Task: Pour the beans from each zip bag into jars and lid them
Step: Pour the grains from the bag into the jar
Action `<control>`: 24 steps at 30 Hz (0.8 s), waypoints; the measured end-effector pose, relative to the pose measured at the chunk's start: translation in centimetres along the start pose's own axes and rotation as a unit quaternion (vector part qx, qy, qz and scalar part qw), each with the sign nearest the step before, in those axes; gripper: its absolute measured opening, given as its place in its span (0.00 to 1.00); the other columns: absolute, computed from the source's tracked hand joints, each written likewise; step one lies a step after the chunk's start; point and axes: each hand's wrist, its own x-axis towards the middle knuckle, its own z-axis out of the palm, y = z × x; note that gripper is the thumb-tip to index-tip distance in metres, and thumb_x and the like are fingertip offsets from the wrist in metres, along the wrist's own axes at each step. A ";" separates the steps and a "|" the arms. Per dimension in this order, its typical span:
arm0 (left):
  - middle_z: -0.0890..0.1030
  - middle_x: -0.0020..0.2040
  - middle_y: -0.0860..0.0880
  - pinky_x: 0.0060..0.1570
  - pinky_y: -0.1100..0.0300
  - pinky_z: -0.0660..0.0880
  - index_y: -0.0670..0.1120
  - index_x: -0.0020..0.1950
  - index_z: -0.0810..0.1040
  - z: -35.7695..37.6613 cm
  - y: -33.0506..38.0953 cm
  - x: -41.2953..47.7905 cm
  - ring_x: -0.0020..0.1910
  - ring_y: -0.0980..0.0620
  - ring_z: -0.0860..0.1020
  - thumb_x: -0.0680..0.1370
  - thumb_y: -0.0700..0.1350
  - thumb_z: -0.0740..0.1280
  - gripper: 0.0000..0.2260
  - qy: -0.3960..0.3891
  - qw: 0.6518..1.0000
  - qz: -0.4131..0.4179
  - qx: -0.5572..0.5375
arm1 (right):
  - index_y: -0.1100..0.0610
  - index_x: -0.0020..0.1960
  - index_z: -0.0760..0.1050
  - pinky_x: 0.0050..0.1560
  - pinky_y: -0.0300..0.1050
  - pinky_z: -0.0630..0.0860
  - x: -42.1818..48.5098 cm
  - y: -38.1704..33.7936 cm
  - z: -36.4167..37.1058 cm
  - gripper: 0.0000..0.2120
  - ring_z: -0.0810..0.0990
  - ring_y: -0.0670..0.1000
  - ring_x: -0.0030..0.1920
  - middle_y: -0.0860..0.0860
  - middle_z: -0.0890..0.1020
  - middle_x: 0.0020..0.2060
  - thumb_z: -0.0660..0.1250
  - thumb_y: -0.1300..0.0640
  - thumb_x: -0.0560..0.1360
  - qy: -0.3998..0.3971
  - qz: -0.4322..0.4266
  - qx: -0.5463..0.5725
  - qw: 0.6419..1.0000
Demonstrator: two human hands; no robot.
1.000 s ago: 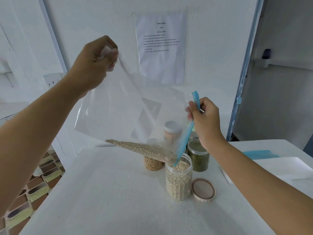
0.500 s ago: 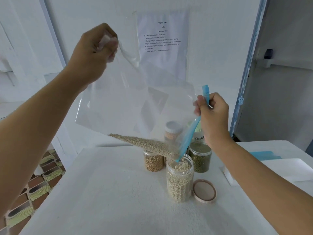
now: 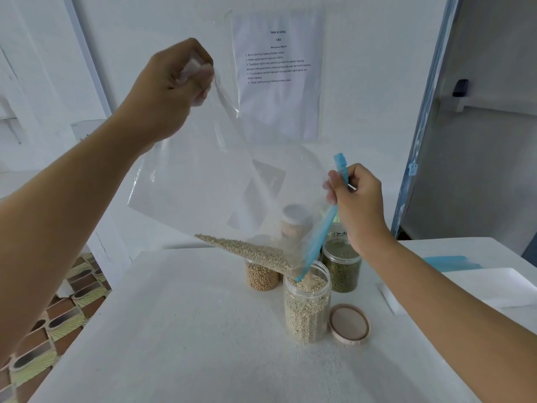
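Left hand (image 3: pixel 174 88), 10 o'clock, clenched on zip bag (image 3: pixel 209 175) corner. Right hand (image 3: pixel 357 205), 3 o'clock, pinches blue zip strip (image 3: pixel 322 231). Bag mouth dips into open jar (image 3: pixel 306 309), 5 o'clock. Beans (image 3: pixel 250 251) pooled in low corner. Rear jar (image 3: pixel 295 222) blurred behind film, contents unclear.

Zip bag (image 3: pixel 203 170): we record thin clear plastic film, glossy, crumpled at its raised corner.
Zip strip (image 3: pixel 322 234): blue plastic, smooth, opaque.
Beans (image 3: pixel 255 253): pale, matt, finely grained.
Open jar (image 3: pixel 327 271): we note clear rigid plastic, glossy, ridged at the neck.
Loose lid (image 3: pixel 349 324): beige plastic, matt.
Table (image 3: pixel 174 330): white and matt; we find its surface rough and pebbly.
Wall sheet (image 3: pixel 279 82): printed white paper under a clear, shiny cover.
Floor tiles (image 3: pixel 43 330): we list them as brown and green, patterned, with a slight sheen.
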 end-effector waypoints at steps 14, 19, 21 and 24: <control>0.74 0.38 0.52 0.37 0.71 0.70 0.39 0.53 0.74 0.3 -0.1 0.3 0.35 0.61 0.72 0.85 0.40 0.60 0.07 -0.006 1.000 -0.005 0.027 | 0.62 0.45 0.70 0.38 0.34 0.74 0.0 0.2 0.1 0.09 0.75 0.41 0.30 0.53 0.80 0.36 0.64 0.62 0.83 0.006 -0.001 0.001 1.000; 0.74 0.38 0.52 0.36 0.71 0.70 0.39 0.53 0.74 0.3 0.1 0.5 0.35 0.60 0.72 0.85 0.40 0.60 0.06 -0.009 1.000 0.003 0.023 | 0.61 0.43 0.69 0.38 0.33 0.74 0.0 0.3 0.1 0.11 0.75 0.41 0.30 0.54 0.80 0.36 0.65 0.61 0.83 0.021 0.000 0.014 1.000; 0.74 0.38 0.51 0.37 0.71 0.70 0.39 0.53 0.74 0.2 0.1 0.4 0.36 0.60 0.72 0.85 0.40 0.60 0.06 -0.001 1.000 0.009 0.021 | 0.59 0.42 0.69 0.39 0.35 0.74 0.0 0.5 -0.1 0.11 0.75 0.42 0.31 0.53 0.80 0.36 0.65 0.61 0.83 0.035 0.002 0.029 0.999; 0.74 0.37 0.52 0.37 0.70 0.69 0.39 0.53 0.74 0.4 -0.1 0.2 0.35 0.59 0.71 0.85 0.41 0.60 0.07 -0.022 0.999 0.014 0.043 | 0.59 0.42 0.70 0.39 0.35 0.74 -0.3 1.0 -0.2 0.11 0.75 0.43 0.31 0.53 0.79 0.35 0.64 0.62 0.83 0.019 0.015 0.030 0.999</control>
